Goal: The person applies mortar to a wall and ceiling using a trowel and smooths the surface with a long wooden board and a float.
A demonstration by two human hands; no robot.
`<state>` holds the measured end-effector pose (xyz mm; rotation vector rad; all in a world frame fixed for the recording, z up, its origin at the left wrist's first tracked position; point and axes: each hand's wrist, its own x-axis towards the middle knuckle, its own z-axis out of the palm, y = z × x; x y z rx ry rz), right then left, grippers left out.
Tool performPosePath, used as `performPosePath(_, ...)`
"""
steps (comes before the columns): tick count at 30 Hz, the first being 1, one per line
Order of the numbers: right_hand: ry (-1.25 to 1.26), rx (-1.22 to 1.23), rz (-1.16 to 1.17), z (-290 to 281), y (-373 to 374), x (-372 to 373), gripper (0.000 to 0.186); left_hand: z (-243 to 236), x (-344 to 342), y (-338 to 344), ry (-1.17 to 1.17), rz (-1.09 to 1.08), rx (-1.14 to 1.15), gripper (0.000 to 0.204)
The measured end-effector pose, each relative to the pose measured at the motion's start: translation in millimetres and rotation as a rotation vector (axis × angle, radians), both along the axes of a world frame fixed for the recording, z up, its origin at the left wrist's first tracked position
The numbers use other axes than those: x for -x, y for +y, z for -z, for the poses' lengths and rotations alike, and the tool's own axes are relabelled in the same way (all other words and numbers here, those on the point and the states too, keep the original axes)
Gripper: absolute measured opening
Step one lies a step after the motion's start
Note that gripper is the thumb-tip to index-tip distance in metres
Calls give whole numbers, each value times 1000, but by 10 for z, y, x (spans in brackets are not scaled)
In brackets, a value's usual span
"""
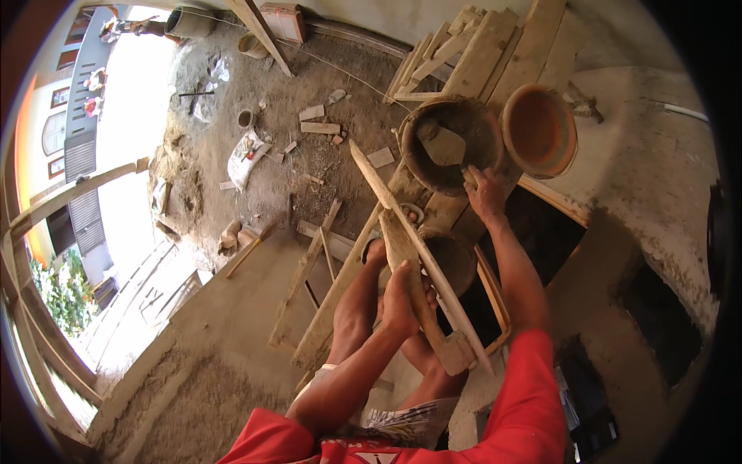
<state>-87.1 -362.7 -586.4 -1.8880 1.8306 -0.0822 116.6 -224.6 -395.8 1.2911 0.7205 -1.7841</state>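
My left hand (399, 300) is wrapped round a short, rough wooden board (402, 246), which slants across above my legs. A long narrow wooden strip (423, 251) runs close beside the board; I cannot tell whether my fingers also touch it. Over the near right rim of a dark round basin (410, 158), my right hand (485, 193) is closed on the handle of what looks like a trowel. The trowel's greyish blade (443, 147) lies inside the basin, with a lump of mortar (427, 129) by it. To the right stands an orange-lined round bowl (539, 127).
Planks (481, 63) support the basin and extend to the back. Below, the dirt ground holds brick pieces (320, 127), a white sack (247, 158) and a small pot (246, 118). Dark openings flank a wooden frame (495, 298). A wooden railing (77, 189) stands left.
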Motion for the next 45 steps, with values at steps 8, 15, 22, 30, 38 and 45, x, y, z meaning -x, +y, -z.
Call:
performPosePath(8, -184, 236, 20, 72, 159, 252, 43, -133, 42, -106, 14, 87, 28, 37)
performPosePath(15, -349, 471, 151, -1442, 587, 639, 46, -222, 116, -187, 36, 66, 167, 42)
performPosePath(22, -266, 622, 286, -4610, 1542, 1289, 42, -689, 129, -64, -46, 207, 415, 49)
performPosePath(30, 178, 858, 580, -8087, 3100, 1672, 41, -2033, 863, -170, 35, 524, 510, 64)
performPosePath(38, 571, 841, 996, -10002, 4578, 1257, 45, -3271, 1510, -130, 341, 742, 708, 40)
performPosePath(45, 839, 814, 1100, -11358, 5224, 797, 50, -4401, 1947, 205, 115, 883, 557, 40)
